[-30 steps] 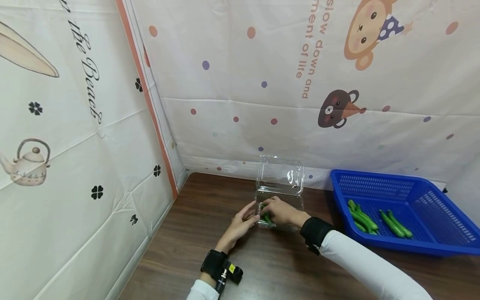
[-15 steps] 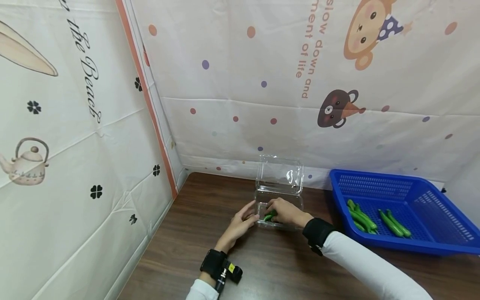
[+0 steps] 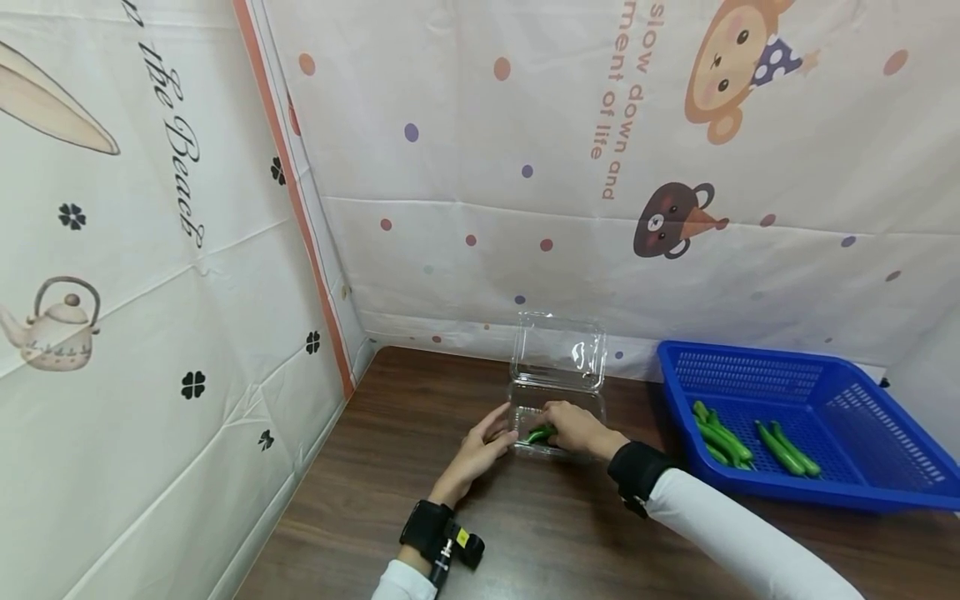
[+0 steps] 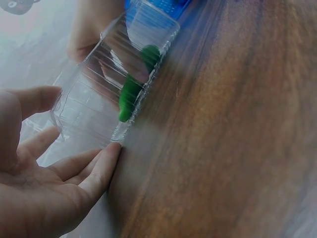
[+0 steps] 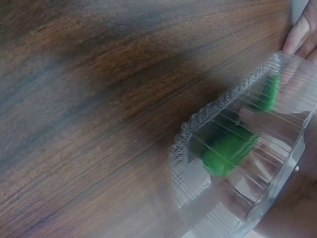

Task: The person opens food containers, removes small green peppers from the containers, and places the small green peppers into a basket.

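Observation:
A clear plastic clamshell box (image 3: 517, 392) stands on the table with its lid (image 3: 558, 350) raised at the back. My left hand (image 3: 480, 450) holds the box's left end, thumb and fingertips against its wall and rim, as the left wrist view shows. Inside the box my right hand (image 3: 576, 429) reaches down and grips a green chili pepper (image 3: 540, 433) lying along the near wall. Through the clear side, the right wrist view shows the pepper (image 5: 230, 151) with fingers (image 5: 252, 119) over it. Part of the pepper is hidden by those fingers.
To the right stands a blue perforated basket (image 3: 870, 450). Several green chili peppers (image 3: 723, 437) lie at its left, and two more peppers (image 3: 786, 448) lie nearer its middle. A printed cloth (image 3: 450, 275) hangs behind the brown wooden table (image 3: 420, 392).
The right hand has shifted slightly right inside the box, and the pepper now lies more along the near wall. The left hand stays in place.

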The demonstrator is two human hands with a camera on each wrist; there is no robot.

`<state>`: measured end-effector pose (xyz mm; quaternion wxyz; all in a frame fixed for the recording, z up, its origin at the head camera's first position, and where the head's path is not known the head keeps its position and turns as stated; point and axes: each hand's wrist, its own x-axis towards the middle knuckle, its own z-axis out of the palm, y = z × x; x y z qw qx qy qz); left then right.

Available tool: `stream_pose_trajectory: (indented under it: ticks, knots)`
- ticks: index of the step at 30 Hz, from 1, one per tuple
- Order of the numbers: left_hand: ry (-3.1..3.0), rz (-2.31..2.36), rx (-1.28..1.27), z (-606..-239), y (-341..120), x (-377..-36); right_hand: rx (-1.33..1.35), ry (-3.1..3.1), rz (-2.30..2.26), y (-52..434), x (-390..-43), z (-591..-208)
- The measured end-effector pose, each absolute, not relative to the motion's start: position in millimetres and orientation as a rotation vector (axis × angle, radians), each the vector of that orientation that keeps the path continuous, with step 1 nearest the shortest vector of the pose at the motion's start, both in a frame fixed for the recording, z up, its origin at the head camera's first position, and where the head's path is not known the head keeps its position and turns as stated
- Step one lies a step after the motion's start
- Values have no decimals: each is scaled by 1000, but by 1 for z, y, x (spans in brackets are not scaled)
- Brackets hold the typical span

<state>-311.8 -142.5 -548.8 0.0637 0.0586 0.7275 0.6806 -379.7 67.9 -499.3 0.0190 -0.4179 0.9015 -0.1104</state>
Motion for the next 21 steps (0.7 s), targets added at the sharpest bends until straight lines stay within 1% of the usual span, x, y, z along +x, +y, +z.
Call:
stream_pose_trajectory:
  ticks: [5,12,21]
  knots:
    - [2208,2053,203,-549,-143,-311,-1246,2803,-341,72,-378,-497]
    - [2207,2048,206,-548,-142,-310,-1271,2832,-325,79,-378,-495]
    - [2227,2031,207,-549,-144,-309,-1243,2905,-328,86,-379,-481]
